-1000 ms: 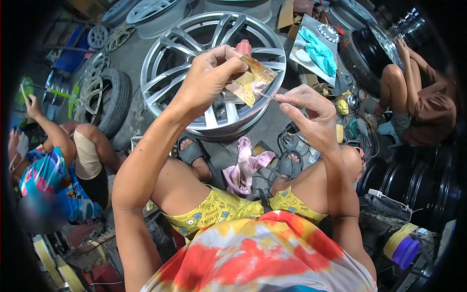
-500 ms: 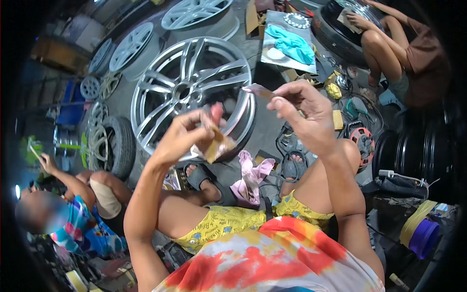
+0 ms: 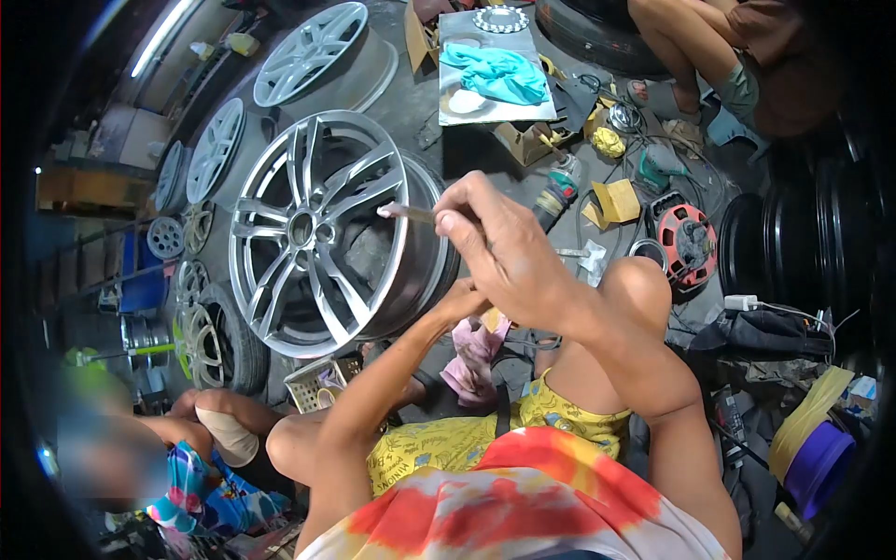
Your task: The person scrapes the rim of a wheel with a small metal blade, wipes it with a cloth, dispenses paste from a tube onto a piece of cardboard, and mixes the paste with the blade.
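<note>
My right hand point(image 3: 509, 247) is closed in a pinch on a thin flat scraper point(image 3: 415, 214), its tip coated with pale pink paste. That tip points left, in front of the rim of a silver multi-spoke alloy wheel point(image 3: 331, 233); whether it touches cannot be seen. My left hand point(image 3: 459, 304) is below and partly behind my right one, fingers bent; what they hold is hidden. A pink cloth point(image 3: 474, 359) lies on the floor under my left hand.
Several other rims point(image 3: 313, 51) stand at left and behind. A turquoise cloth point(image 3: 495, 73) lies on a box. An angle grinder point(image 3: 558, 189), cables and a red reel point(image 3: 689, 245) are at right. One person sits at lower left, another at upper right.
My left hand, which held a tan piece with paste, has moved right and down, under my right hand. The scraper has shifted left and down. The view has turned, showing the wheel further left.
</note>
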`<state>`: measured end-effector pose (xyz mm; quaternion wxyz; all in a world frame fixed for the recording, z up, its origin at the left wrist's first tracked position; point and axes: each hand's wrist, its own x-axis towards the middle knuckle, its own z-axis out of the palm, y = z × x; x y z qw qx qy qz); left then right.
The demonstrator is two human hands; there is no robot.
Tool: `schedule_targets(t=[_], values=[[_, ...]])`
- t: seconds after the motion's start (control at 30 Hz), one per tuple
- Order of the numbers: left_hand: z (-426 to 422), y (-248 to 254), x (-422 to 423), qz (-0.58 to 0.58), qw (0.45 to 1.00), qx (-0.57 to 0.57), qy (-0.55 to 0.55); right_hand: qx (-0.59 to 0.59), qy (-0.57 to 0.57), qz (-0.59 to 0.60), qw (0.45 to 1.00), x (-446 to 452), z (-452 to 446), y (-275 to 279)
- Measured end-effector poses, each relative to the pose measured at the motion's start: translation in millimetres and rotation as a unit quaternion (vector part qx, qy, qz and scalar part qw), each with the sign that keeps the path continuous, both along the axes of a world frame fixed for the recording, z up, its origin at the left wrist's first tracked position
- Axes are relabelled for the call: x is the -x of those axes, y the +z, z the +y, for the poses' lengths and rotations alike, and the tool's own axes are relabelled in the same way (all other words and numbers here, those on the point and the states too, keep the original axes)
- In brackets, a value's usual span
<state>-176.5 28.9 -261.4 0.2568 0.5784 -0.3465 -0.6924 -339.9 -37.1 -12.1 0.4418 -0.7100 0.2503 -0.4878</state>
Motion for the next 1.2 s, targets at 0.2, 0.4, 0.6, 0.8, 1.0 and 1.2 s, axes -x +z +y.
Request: schedule_targets(t=[0.2,0.4,0.6,0.8,1.0,1.2], values=[[2.5,-162.4,-0.3,-0.038,0.990,-0.049,0.126,-0.054,-0.045,0.057,0.996,12.7,-14.5,-12.0],[24.5,-182.9,5.8,-0.050,0.970,-0.101,0.214,-0.030,-0.077,0.063,0.995,1.2,-20.3,-14.1],[45.9,-180.7,-7.6,-0.068,0.946,-0.129,0.290,-0.058,-0.069,0.060,0.994,-5.6,-28.2,-12.3],[61.8,-174.3,-13.8,-0.084,0.929,-0.146,0.331,-0.059,-0.089,0.090,0.990,-0.1,-26.5,-16.5],[61.1,-191.8,-31.5,-0.055,0.903,-0.138,0.404,-0.080,-0.100,0.112,0.985,4.2,-23.9,-14.3],[59.4,-169.8,-33.8,-0.065,0.899,-0.151,0.406,-0.060,-0.090,0.136,0.985,-1.8,-21.5,-17.2]])
